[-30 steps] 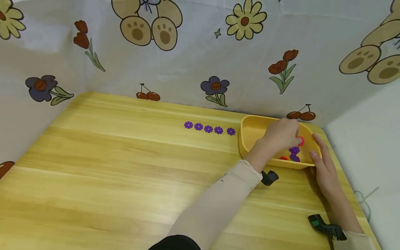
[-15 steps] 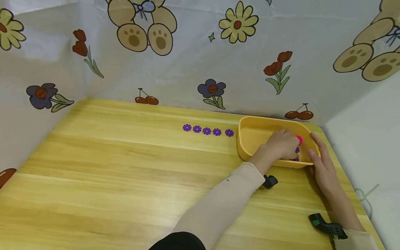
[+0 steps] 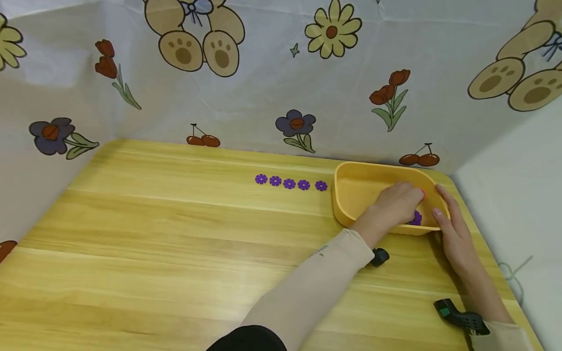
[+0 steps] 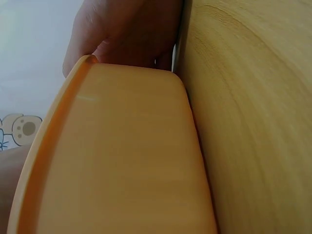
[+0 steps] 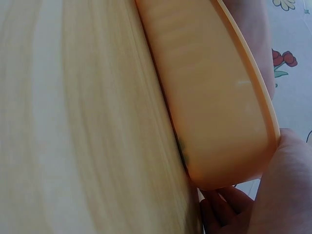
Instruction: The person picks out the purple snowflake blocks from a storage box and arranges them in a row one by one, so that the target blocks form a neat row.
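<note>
My left hand [image 3: 398, 201] reaches down into a yellow plastic box [image 3: 353, 187], its fingertips hidden behind the back of the hand. I cannot tell whether they pinch a piece. A purple notched disc [image 3: 417, 218] shows below that hand, and the edge of a pink piece [image 3: 423, 195] shows at its far side. My right hand [image 3: 456, 236] grips the right end of the box, thumb at the rim and fingers outside. The right wrist view shows the same hand [image 5: 278, 195] around the box's end, with fingers under its corner.
Several purple notched discs [image 3: 289, 184] lie in a row on the wooden table [image 3: 175, 234], left of the box. A cloth printed with bears and flowers [image 3: 246, 92] hangs behind the table. The table's right edge runs close beside my right forearm.
My left hand has lowered further into the box, then shifted slightly within it, covering most of the pieces there. The right hand has kept its grip, and the disc row is unchanged.
</note>
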The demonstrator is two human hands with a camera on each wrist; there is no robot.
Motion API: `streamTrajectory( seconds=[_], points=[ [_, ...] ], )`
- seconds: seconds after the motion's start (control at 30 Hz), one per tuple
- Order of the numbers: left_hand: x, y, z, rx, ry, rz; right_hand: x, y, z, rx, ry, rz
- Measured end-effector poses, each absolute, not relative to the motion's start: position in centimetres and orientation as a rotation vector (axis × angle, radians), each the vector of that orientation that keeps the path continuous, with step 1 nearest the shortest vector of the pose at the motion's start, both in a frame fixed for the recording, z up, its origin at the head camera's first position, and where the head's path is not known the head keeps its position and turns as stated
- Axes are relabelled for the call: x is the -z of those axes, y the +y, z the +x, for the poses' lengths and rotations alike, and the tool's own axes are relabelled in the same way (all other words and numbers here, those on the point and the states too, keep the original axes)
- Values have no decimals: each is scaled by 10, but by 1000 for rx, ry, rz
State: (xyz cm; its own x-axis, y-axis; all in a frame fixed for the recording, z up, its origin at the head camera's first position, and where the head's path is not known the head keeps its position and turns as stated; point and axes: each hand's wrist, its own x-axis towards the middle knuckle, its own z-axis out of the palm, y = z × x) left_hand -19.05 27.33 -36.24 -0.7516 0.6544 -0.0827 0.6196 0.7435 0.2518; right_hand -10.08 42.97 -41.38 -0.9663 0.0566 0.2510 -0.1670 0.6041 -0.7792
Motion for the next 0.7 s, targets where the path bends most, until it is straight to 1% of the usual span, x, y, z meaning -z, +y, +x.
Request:
streamTrajectory(
  seconds=[0.27,0.7],
  points=[
    [363,276,-193,-360,2776,934,412,430,-100,-1278,-2589,92],
    [361,271,-193,-391,2783,944,415,431,-102,-1295,-2573,93]
  ],
)
